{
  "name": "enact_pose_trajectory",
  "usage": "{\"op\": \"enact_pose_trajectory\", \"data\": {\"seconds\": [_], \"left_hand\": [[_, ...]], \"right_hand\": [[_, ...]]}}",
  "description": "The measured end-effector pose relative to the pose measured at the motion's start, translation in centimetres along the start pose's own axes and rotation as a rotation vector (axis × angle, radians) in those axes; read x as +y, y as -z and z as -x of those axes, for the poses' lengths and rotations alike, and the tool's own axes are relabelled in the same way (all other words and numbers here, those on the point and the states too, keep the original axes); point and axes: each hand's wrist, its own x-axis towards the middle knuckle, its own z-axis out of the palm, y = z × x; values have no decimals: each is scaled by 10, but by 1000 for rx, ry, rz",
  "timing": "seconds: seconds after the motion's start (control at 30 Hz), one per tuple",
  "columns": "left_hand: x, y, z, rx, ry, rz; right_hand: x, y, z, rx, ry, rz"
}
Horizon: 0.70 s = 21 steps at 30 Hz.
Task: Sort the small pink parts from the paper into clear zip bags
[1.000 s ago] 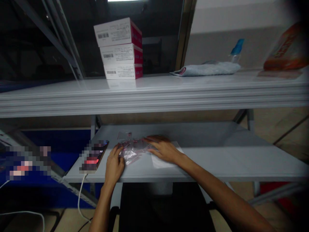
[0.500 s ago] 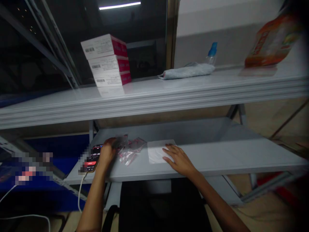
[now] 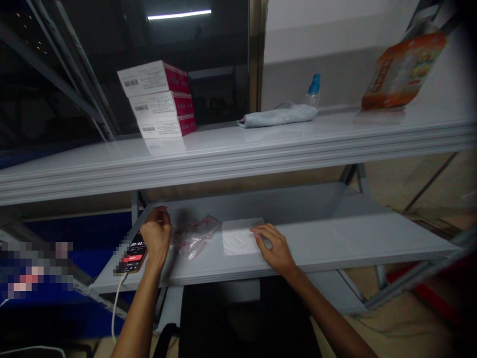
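Observation:
My left hand is raised over the left end of the lower shelf, beside a phone with a timer on its screen. Its fingers are curled together, and what they hold, if anything, is too small to make out. Just right of it lie crumpled clear zip bags with pink-red marks. A flat, thin white sheet or bag rests on the shelf further right. My right hand touches its right edge, fingers bent loosely and thumb apart from them.
Three stacked white-and-pink boxes stand on the upper shelf. A folded grey cloth, a blue-capped bottle and an orange pouch are to their right. The lower shelf has a front edge before me; a white cable hangs from the phone.
My left hand has lifted off the clear bags and moved left, its fingers curling up. My right hand's fingers, earlier spread over the white sheet, have drawn together at its right edge.

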Motion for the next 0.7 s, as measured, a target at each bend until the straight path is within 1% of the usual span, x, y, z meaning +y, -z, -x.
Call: {"op": "enact_pose_trajectory", "data": {"seconds": [0.03,0.07,0.13,0.17,0.23,0.27,0.33,0.47,0.6,0.7], "left_hand": [[14,2,17,-2,12,112],[29,2,36,-46,24,242],[57,-4,74,-219,70,477],[69,-10,90,-303,80,544],[84,-21,111,-376,98,627],[87,-27,117,-380,118,647],[89,-35,121,-391,157,691],[84,-45,123,-453,242,806],[81,-51,129,-492,279,880],[82,-53,128,-487,336,952]], "right_hand": [[-13,-1,0,-4,-12,-64],[-27,-3,0,-31,-33,-127],[-50,-9,0,-146,-84,-221],[-58,-13,1,-192,-102,-245],[-64,-21,2,-261,-141,-239],[-63,-24,3,-283,-153,-212],[-55,-27,3,-319,-159,-138],[-37,-25,4,-397,-126,-25],[-30,-26,6,-396,-75,61],[-28,-27,6,-378,-66,50]]}}
